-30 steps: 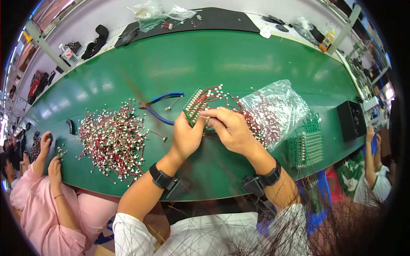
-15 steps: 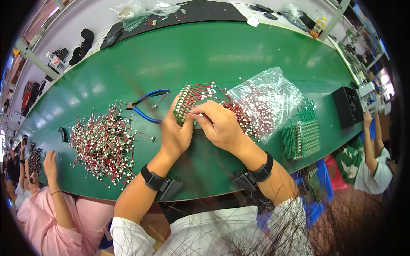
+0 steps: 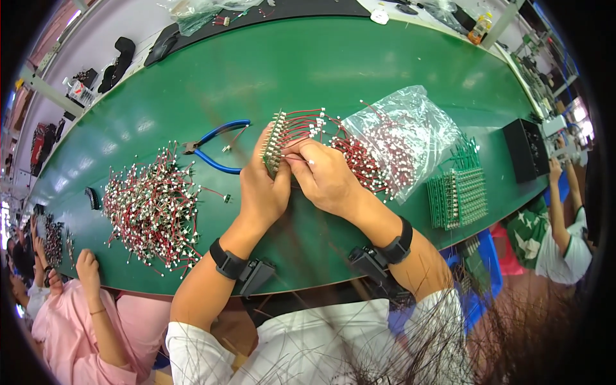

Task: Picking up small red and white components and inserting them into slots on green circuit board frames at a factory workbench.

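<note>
While the left hand (image 3: 264, 192) grips a green circuit board (image 3: 276, 142) by its lower edge and tilts it up off the green table (image 3: 359, 64), the right hand (image 3: 324, 176) closes thumb and forefinger on a thin red wire lead (image 3: 296, 156) at the board's face. The board is held between the two hands, above the table's middle, and a row of red leads with white plugs (image 3: 307, 122) already fans out from its upper part toward the right.

Seen from the head camera, the only view, much appears left to do. A large loose pile of red leads (image 3: 151, 208) lies well to the left, and a clear plastic bag (image 3: 401, 138) just right of the hands is spilling more of them. A stack of green boards (image 3: 459, 196) waits near the table's right edge, beside a black box (image 3: 526, 149); whether those boards are finished or untouched cannot be told. Blue-handled pliers (image 3: 215, 144) lie unused just left of the board.

By this showing, one board is partly wired and the bulk of the leads are not yet fitted.

Other people sit nearby: one in pink (image 3: 83, 321) at lower left, another in green (image 3: 545, 237) at the right.
</note>
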`<state>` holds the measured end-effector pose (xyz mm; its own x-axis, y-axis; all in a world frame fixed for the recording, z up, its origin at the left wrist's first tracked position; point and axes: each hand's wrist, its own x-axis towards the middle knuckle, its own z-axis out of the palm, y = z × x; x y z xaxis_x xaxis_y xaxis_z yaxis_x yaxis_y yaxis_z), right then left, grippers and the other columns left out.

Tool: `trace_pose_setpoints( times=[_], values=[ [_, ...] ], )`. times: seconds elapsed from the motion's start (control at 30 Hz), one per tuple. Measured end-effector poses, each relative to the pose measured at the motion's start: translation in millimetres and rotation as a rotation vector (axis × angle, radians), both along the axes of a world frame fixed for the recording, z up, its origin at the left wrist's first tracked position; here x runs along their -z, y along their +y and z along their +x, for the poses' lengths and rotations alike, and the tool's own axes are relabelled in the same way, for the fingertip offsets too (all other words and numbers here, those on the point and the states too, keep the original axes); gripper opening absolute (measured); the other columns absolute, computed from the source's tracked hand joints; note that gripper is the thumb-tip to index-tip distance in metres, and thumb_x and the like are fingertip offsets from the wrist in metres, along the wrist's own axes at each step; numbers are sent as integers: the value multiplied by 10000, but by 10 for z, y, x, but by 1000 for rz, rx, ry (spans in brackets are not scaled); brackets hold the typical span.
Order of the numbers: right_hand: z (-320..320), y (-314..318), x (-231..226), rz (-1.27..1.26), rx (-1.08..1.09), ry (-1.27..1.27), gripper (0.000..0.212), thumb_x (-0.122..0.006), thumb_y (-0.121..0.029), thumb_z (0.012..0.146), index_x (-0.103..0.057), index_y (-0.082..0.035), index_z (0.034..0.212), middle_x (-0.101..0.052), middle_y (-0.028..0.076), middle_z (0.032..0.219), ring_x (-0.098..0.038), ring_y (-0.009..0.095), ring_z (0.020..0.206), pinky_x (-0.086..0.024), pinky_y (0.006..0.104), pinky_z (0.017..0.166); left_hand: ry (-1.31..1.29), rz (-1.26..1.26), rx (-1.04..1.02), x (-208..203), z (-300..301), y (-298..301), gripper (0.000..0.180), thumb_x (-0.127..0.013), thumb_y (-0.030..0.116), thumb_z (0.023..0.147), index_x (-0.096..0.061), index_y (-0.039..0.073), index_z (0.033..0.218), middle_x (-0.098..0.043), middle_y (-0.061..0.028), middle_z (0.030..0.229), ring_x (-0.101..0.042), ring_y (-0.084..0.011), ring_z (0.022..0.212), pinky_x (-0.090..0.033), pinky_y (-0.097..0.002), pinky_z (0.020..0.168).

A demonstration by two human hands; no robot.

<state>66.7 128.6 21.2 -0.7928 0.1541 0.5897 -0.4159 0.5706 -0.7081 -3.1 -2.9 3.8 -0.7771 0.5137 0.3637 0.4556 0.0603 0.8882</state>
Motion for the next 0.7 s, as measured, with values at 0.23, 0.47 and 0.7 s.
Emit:
trace_pose_setpoints(
  times=[0.23,0.47,0.7],
  values=[
    [4,-7,14,22,6,4,143,-612,3,881,-622,51,1014,-671,205,949,-676,364,862,-552,395,729,46,-40,-13,-41,19,4,534,-559,-9,887,-445,-39,1408,-688,-219,1100,-702,-229,939,-536,-324,819],
    [13,-29,-1,24,60,25,118,-625,-22,868,-620,30,975,-670,191,893,-670,366,788,-549,401,678,162,-65,9,-31,14,-3,548,-557,-18,853,-460,-53,1391,-681,-235,1118,-706,-294,978,-538,-342,837],
    [21,-37,19,66,100,-1,127,-641,-30,850,-617,28,961,-670,181,875,-673,350,751,-546,390,644,252,-70,28,2,-23,-9,576,-557,-30,832,-445,-61,1397,-649,-267,1174,-684,-362,1029,-537,-362,859]
  ],
)
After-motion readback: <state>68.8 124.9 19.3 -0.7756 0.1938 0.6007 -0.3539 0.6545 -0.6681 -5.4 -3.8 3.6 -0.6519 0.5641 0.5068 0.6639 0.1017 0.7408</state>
